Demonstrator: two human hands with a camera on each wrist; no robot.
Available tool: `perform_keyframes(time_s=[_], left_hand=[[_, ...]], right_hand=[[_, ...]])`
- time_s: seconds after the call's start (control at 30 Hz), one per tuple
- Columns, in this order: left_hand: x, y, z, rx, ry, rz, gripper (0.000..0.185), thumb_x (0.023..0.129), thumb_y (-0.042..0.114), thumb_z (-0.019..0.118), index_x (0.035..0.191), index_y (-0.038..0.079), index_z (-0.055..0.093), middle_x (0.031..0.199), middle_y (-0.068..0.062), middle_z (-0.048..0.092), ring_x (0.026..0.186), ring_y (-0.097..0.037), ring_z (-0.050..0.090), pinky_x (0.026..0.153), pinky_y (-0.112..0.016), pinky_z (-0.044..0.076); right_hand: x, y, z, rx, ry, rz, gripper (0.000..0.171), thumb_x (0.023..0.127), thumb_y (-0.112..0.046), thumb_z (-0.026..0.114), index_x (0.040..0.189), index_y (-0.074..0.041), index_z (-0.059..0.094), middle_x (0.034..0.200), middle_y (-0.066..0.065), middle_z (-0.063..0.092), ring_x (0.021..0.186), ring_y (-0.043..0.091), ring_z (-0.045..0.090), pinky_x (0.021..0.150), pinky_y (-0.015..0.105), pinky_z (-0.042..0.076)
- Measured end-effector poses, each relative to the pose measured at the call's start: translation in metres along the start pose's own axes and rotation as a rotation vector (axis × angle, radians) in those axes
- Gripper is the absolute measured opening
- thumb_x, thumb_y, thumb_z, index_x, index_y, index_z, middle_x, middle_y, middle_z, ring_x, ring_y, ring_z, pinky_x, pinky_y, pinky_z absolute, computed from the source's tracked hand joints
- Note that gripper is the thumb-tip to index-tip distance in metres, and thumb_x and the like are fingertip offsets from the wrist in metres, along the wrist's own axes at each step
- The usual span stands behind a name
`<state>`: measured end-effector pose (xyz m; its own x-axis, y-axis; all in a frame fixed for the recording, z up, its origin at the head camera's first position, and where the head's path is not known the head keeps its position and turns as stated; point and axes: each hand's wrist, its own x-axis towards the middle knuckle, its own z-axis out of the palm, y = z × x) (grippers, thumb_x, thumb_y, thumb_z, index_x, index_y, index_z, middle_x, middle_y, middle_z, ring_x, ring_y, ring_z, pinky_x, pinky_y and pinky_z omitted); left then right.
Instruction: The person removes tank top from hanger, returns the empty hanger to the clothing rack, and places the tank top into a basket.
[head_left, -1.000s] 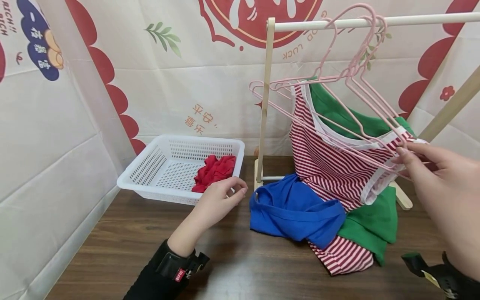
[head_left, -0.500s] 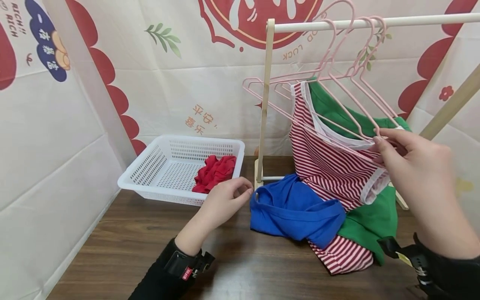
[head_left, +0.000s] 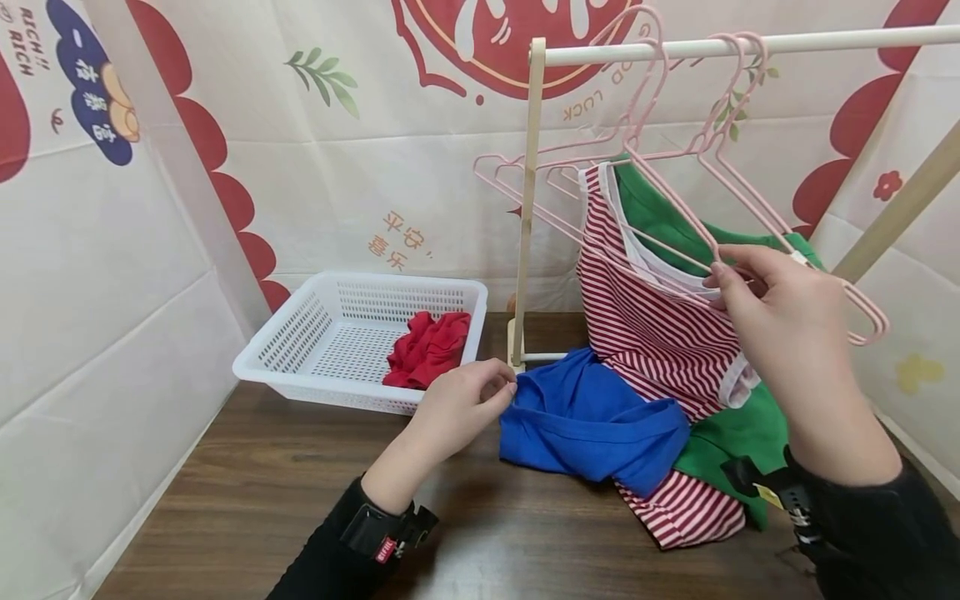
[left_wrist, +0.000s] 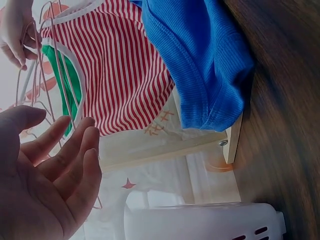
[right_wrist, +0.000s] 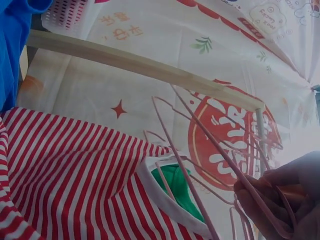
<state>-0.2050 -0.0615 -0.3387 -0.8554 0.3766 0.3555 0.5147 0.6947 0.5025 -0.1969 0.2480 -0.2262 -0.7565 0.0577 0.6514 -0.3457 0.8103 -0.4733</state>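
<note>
My right hand (head_left: pixel 787 308) pinches the right end of a pink hanger (head_left: pixel 675 200), and no garment shows on this hanger. Behind it a red-and-white striped top (head_left: pixel 652 325) hangs on the rack, with a green garment (head_left: pixel 667 212) behind that. In the right wrist view, the fingers curl round the thin hanger wire (right_wrist: pixel 220 149). My left hand (head_left: pixel 461 404) hovers between the basket and the blue garment (head_left: pixel 592 429), its fingers loosely bent. The left wrist view shows that left hand (left_wrist: pixel 60 170) holding nothing, thumb apart from fingertips.
A white perforated basket (head_left: pixel 300 383) with a crumpled red cloth (head_left: pixel 431 346) sits at left. The rack's wooden post (head_left: pixel 530 200) rises beside my left hand, carrying a white rod (head_left: pixel 847 39). Other pink hangers (head_left: pixel 750 187) hang there. A printed cloth backdrop (head_left: pixel 375 150) closes off the back.
My right hand has moved left, bringing the pink hanger left along the rod, away from the other hangers. My left hand has drifted slightly right, towards the blue garment.
</note>
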Motion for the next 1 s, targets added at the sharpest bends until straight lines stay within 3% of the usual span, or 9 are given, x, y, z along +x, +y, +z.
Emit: perform_keyframes(time_s=[0.07,0.2,0.3,0.37,0.4,0.83,1.0], left_hand=[[0.000,-0.001,0.001,-0.001,-0.002,0.000,0.019,0.097,0.029,0.059,0.109,0.019,0.068,0.093,0.008,0.068,0.083,-0.007,0.061,0.072,-0.027,0.051],[0.000,-0.002,0.002,-0.005,-0.002,0.002,0.019,0.097,0.028,0.059,0.110,0.018,0.069,0.094,0.008,0.068,0.084,-0.008,0.062,0.072,-0.027,0.051],[0.000,-0.002,0.002,-0.002,-0.001,0.003,0.018,0.097,0.028,0.059,0.109,0.019,0.069,0.094,0.008,0.068,0.084,-0.007,0.062,0.073,-0.027,0.051],[0.000,-0.003,0.002,-0.002,0.001,0.005,0.018,0.097,0.028,0.059,0.109,0.019,0.069,0.094,0.008,0.068,0.084,-0.007,0.062,0.073,-0.027,0.051],[0.000,-0.003,0.002,0.000,0.002,0.005,0.018,0.097,0.028,0.059,0.109,0.020,0.069,0.094,0.008,0.068,0.084,-0.007,0.062,0.073,-0.027,0.051],[0.000,-0.004,0.002,0.009,-0.003,0.002,0.019,0.097,0.027,0.059,0.109,0.017,0.069,0.094,0.007,0.068,0.084,-0.008,0.062,0.072,-0.027,0.051],[0.000,-0.003,0.002,0.013,-0.004,0.003,0.018,0.097,0.027,0.059,0.108,0.017,0.069,0.094,0.007,0.068,0.083,-0.008,0.062,0.071,-0.026,0.051]], right_hand=[[0.001,0.000,0.003,-0.019,-0.002,0.004,0.034,0.098,-0.022,0.057,0.125,-0.003,0.065,0.099,0.021,0.070,0.067,-0.021,0.051,0.062,0.000,0.036],[0.001,0.002,0.010,-0.034,0.008,-0.007,0.033,0.097,-0.021,0.059,0.122,-0.001,0.066,0.095,0.022,0.070,0.069,0.006,0.066,0.059,0.000,0.035],[0.001,0.004,0.016,-0.039,0.025,-0.028,0.032,0.097,-0.020,0.060,0.120,0.001,0.067,0.092,0.023,0.070,0.073,0.025,0.067,0.055,0.003,0.033],[0.001,0.004,0.019,-0.044,0.038,-0.043,0.031,0.097,-0.019,0.059,0.120,0.001,0.067,0.092,0.024,0.069,0.075,0.026,0.066,0.055,0.004,0.031],[0.001,0.004,0.020,-0.046,0.048,-0.050,0.031,0.097,-0.019,0.059,0.119,0.001,0.067,0.093,0.024,0.069,0.077,0.033,0.065,0.055,0.005,0.031],[-0.001,0.001,0.023,-0.074,0.129,-0.109,0.026,0.095,-0.017,0.063,0.110,0.003,0.071,0.101,0.022,0.067,0.090,0.036,0.061,0.071,0.023,0.034],[-0.002,0.000,0.022,-0.080,0.131,-0.132,0.026,0.092,-0.015,0.065,0.110,0.004,0.070,0.103,0.023,0.064,0.094,0.039,0.058,0.074,0.041,0.040]])
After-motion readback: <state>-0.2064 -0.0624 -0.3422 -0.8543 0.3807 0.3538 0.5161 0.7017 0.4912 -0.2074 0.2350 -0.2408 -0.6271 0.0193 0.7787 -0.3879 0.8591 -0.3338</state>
